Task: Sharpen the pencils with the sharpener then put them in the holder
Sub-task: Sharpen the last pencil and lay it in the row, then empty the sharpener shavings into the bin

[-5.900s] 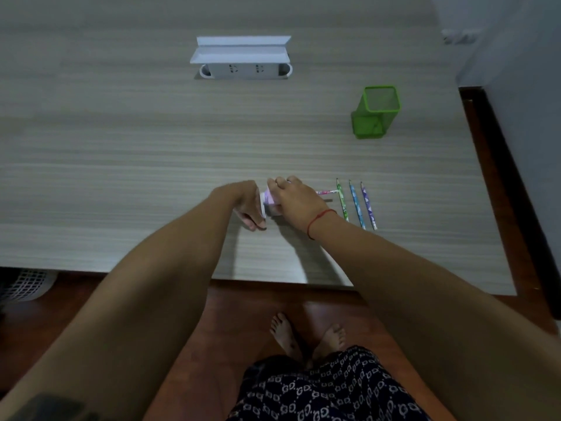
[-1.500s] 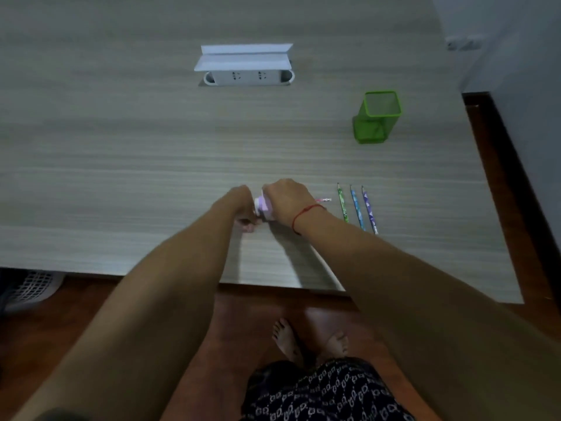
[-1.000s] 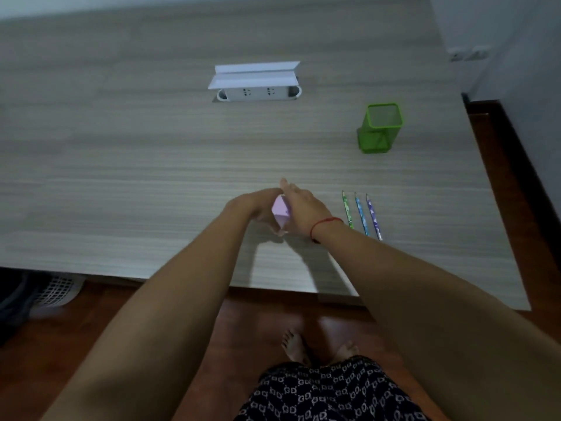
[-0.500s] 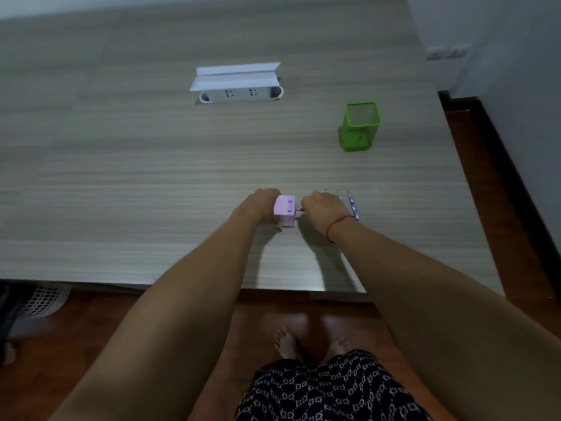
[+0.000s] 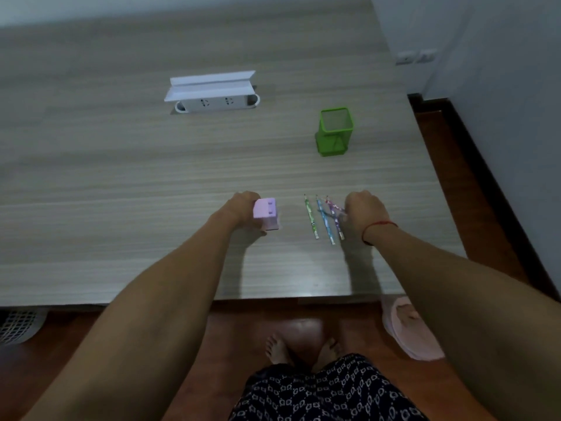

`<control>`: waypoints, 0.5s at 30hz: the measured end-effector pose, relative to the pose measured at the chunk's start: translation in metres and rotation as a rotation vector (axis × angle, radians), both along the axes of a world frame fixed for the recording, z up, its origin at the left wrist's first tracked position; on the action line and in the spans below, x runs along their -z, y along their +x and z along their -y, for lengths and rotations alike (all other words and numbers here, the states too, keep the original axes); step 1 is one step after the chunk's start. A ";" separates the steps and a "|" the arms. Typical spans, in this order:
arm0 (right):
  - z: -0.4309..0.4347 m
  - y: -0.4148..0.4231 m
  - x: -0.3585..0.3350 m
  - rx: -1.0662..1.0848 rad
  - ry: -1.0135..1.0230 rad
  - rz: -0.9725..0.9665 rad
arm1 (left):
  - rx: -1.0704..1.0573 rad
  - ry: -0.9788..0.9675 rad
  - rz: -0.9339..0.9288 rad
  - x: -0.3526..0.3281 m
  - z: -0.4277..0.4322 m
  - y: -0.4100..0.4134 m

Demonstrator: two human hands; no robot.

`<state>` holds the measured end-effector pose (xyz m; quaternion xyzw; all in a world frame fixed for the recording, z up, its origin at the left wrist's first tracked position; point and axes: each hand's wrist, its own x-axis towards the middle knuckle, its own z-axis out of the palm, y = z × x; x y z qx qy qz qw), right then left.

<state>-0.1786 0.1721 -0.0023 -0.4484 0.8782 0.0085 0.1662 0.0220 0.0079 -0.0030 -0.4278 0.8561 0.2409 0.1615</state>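
- Head view, frame centre: left hand [image 5: 243, 206] clamps the pink sharpener [image 5: 266, 213]; right hand [image 5: 364, 209] pinches the pink pencil [image 5: 333, 208].
- Risk: pencil lies across the purple pencil [image 5: 339, 226]; lifting may scatter it, I judge.

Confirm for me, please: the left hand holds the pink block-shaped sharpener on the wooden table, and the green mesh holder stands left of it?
Not quite: the head view shows the green mesh holder standing far right of the pink block-shaped sharpener, which the left hand does hold on the wooden table.

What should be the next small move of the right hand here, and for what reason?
Probably lift the pink pencil toward the green holder. The right hand grips it above the pencils lying on the table, the left hand steadies the pink sharpener, and the holder looks empty.
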 end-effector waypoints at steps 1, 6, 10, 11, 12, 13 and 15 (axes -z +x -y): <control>-0.002 -0.003 0.005 0.060 -0.019 0.039 | -0.008 0.009 -0.014 0.001 -0.002 -0.003; -0.010 -0.015 0.025 0.253 -0.061 0.157 | 0.014 0.001 -0.032 0.008 -0.011 -0.017; -0.011 -0.020 0.036 0.322 -0.113 0.194 | 0.004 -0.011 -0.026 0.014 -0.018 -0.021; -0.011 -0.021 0.038 0.333 -0.121 0.199 | -0.007 -0.009 -0.031 0.015 -0.019 -0.022; -0.012 -0.021 0.040 0.342 -0.124 0.207 | -0.015 -0.005 -0.033 0.015 -0.020 -0.022; -0.014 -0.020 0.043 0.348 -0.126 0.211 | -0.020 0.002 -0.032 0.015 -0.020 -0.023; -0.016 -0.020 0.046 0.349 -0.121 0.206 | -0.022 0.009 -0.022 0.013 -0.020 -0.024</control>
